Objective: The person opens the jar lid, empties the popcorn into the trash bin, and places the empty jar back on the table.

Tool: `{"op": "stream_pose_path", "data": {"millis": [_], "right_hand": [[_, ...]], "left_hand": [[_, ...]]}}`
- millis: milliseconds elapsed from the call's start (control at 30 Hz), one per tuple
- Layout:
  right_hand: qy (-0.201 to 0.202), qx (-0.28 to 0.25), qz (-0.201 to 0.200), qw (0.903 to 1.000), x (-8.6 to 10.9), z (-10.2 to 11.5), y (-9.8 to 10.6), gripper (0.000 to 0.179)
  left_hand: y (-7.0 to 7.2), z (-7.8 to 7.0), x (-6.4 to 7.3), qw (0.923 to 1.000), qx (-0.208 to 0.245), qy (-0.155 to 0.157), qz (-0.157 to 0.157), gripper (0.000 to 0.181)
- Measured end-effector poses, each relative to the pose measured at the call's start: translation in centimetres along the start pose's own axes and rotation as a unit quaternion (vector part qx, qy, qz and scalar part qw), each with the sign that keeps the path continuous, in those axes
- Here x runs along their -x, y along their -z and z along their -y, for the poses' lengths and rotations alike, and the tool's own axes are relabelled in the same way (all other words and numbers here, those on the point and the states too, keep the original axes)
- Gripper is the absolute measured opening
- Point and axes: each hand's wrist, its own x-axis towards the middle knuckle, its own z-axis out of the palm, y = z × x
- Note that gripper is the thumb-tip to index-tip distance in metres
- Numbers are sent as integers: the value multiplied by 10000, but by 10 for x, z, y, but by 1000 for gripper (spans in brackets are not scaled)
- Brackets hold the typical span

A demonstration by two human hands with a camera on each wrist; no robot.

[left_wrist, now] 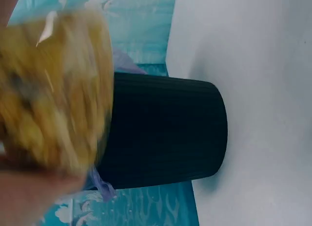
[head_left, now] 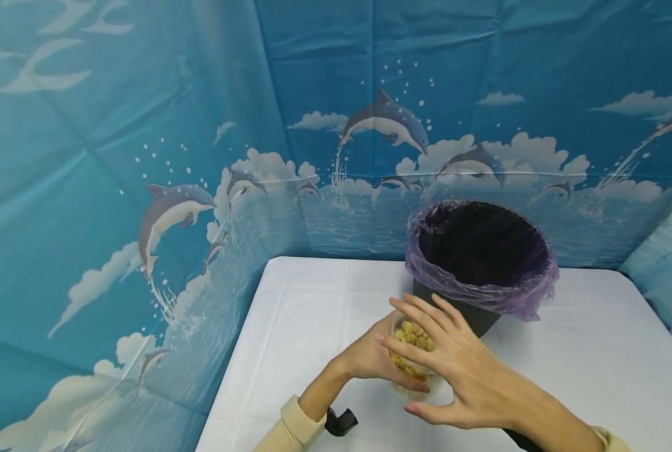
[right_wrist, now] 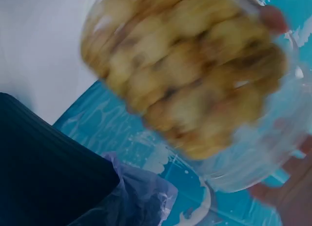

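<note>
A clear plastic tub [head_left: 416, 336] holds yellow-brown lumps that look like popcorn. My left hand [head_left: 370, 355] grips the tub from the left side, above the white table. Over the tub's right side and near its top, my right hand [head_left: 468, 373] spreads its fingers, thumb well apart; whether it touches the tub I cannot tell. The left wrist view has the tub [left_wrist: 58, 89] blurred and large at the left. In the right wrist view the tub [right_wrist: 185, 70] is tilted, its clear upper part [right_wrist: 253, 148] at the lower right.
A black bin [head_left: 455, 311] lined with a purple plastic bag [head_left: 534, 289] stands on the white table [head_left: 308, 301] just beyond my hands. A blue dolphin-print curtain [head_left: 313, 81] hangs behind and to the left. A black wrist-worn device [head_left: 341, 422] sits at my left cuff.
</note>
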Motion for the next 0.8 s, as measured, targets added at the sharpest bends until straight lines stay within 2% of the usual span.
{"op": "stream_pose_path", "data": {"millis": [33, 67, 100, 133, 167, 267, 333, 367, 433, 467, 500, 567, 633, 700, 800], "right_hand": [[-342, 232, -48, 9991, -1, 0, -2, 78], [-791, 448, -25, 9959, -3, 1, -5, 79], [-1274, 592, 23, 9901, -4, 2, -8, 79], [-1742, 700, 74, 9822, -6, 4, -12, 78], [-2178, 785, 131, 9727, -8, 6, -16, 77], [-3107, 823, 130, 9469, -12, 12, -30, 70], [-3293, 827, -96, 9406, -15, 14, -38, 63], [-3279, 847, -274, 9405, -16, 14, -42, 58], [-3108, 921, -649, 9438, -18, 14, -48, 49], [-2979, 958, -821, 9462, -18, 13, -50, 44], [-2816, 1012, -965, 9493, -18, 12, -51, 41], [-2442, 1091, -1180, 9563, -18, 11, -52, 39], [-2030, 1138, -1313, 9636, -18, 11, -49, 42], [-1619, 1171, -1362, 9703, -18, 11, -45, 47], [-1097, 1100, -1250, 9799, -18, 13, -36, 49]], "left_hand": [[-5, 1, 1, 9984, -292, -34, -485, 104], [-11, 2, 1, 9935, -621, -48, -957, 105], [-16, 3, 2, 9846, -1040, -44, -1404, 105], [-22, 3, 2, 9709, -1567, -28, -1810, 104], [-28, 3, 2, 9541, -2070, 22, -2165, 100], [-46, 4, 1, 8957, -3339, 0, -2937, 99], [-55, 4, 0, 8635, -3845, -63, -3263, 99], [-58, 5, -1, 8529, -3977, -74, -3380, 98], [-62, 4, 0, 8415, -4093, -99, -3526, 97], [-61, 3, 1, 8419, -4054, -88, -3562, 95], [-60, 3, 2, 8455, -3980, -86, -3558, 94], [-55, 0, 5, 8601, -3781, -116, -3421, 92], [-47, -4, 9, 8839, -3445, -169, -3158, 94], [-38, -9, 13, 9120, -2987, -243, -2801, 97], [-24, -15, 19, 9476, -2328, -373, -2156, 104]]}}
